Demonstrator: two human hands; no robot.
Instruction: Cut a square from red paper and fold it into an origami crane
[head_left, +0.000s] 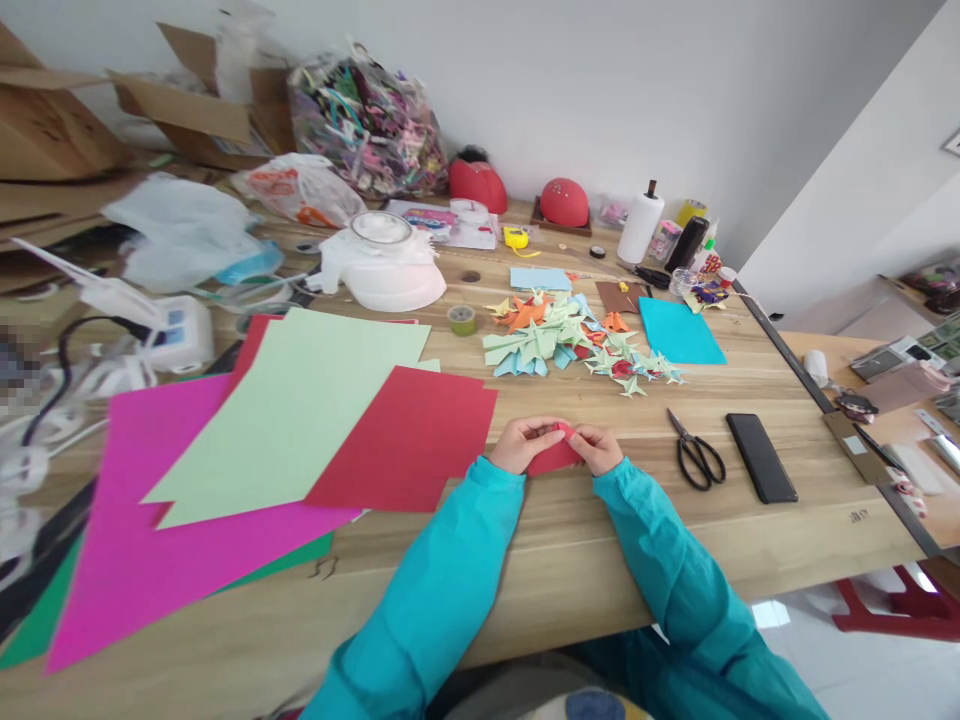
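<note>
Between my two hands is a small folded piece of red paper [553, 460], held just above the wooden table. My left hand [521, 443] pinches its left and upper edge, and my right hand [598, 448] grips the right side, with the thumbs close together at the top. Part of the paper is covered by my fingers. To the left lie red sheets [409, 440], overlapping a pale green sheet [300, 400] and a magenta sheet [187, 560]. Beyond my hands sits a pile of folded paper shapes [555, 335] in green, orange and blue.
Black-handled scissors [697, 460] and a phone [761, 457] lie to the right. A turquoise sheet [681, 330], a tape roll [461, 320] and a tape measure [516, 238] are farther back. Left are a white cap [390, 270], a power strip [180, 335] and cardboard boxes [202, 110].
</note>
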